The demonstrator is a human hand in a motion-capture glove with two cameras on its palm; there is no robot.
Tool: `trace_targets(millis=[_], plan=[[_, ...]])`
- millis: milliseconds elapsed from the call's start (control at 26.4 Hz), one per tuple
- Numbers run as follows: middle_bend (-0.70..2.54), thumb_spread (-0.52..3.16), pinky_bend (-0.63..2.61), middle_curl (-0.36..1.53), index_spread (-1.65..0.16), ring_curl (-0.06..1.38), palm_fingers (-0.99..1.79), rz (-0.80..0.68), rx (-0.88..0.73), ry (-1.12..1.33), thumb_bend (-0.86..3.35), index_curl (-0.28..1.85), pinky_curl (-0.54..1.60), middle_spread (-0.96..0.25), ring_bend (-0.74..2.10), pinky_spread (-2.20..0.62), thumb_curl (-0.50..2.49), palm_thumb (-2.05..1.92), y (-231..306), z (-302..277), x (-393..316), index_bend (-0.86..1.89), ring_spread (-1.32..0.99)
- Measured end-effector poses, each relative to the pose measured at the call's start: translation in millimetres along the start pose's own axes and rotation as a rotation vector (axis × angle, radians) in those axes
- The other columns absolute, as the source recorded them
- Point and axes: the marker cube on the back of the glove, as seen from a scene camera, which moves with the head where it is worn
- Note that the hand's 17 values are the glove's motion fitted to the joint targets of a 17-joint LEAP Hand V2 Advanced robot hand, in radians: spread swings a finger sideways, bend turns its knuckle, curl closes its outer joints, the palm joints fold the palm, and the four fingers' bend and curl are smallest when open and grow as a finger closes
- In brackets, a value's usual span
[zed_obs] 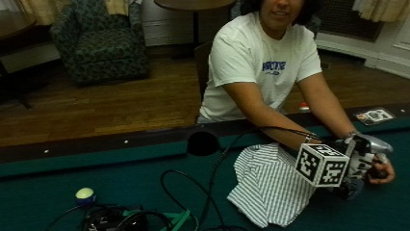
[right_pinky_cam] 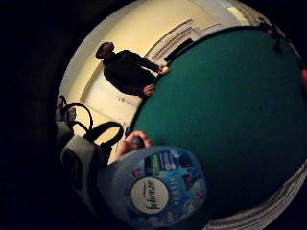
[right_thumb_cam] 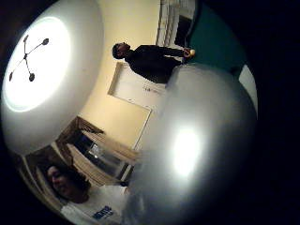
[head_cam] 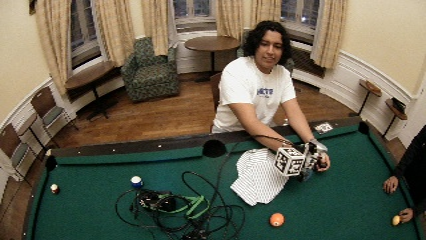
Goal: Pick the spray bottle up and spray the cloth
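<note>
On the green bench [zed_obs: 77, 168], read from left to right, a small ball [zed_obs: 84, 193] and a tangle of cables [zed_obs: 137, 219] lay at one end, the striped cloth [zed_obs: 269, 185] was crumpled near the middle, and the spray bottle [zed_obs: 368, 149] stood raised just beside the cloth's far edge. The gloved right hand [zed_obs: 351, 169] was curled round the bottle's body, while the bare left hand [zed_obs: 382, 172] touched it from the other side. In the little finger side palm view, the labelled bottle [right_pinky_cam: 153, 189] lay close against the palm. The pick-up therefore appeared done; aiming the nozzle at the cloth and spraying seemingly remained. Behind the seated person, the room showed a wooden floor [zed_obs: 128, 103], a patterned armchair [zed_obs: 99, 41] and curtained windows [head_cam: 193, 10].
</note>
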Motion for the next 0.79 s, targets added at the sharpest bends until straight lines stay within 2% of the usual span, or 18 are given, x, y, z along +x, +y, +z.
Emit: trace_targets(millis=[454, 794], plan=[[0.44, 0.95, 0.13, 0.46, -0.31, 0.41, 1.14, 0.073, -0.183, -0.073, -0.03, 0.47, 0.18, -0.19, 0.44, 0.04, 0.45, 0.72, 1.7, 5.0, 8.8, 0.19, -0.18], [0.44, 0.95, 0.13, 0.46, -0.31, 0.41, 1.14, 0.093, -0.345, 0.054, -0.03, 0.47, 0.18, -0.19, 0.44, 0.04, 0.45, 0.72, 15.1, -5.0, 25.4, 0.19, -0.18]])
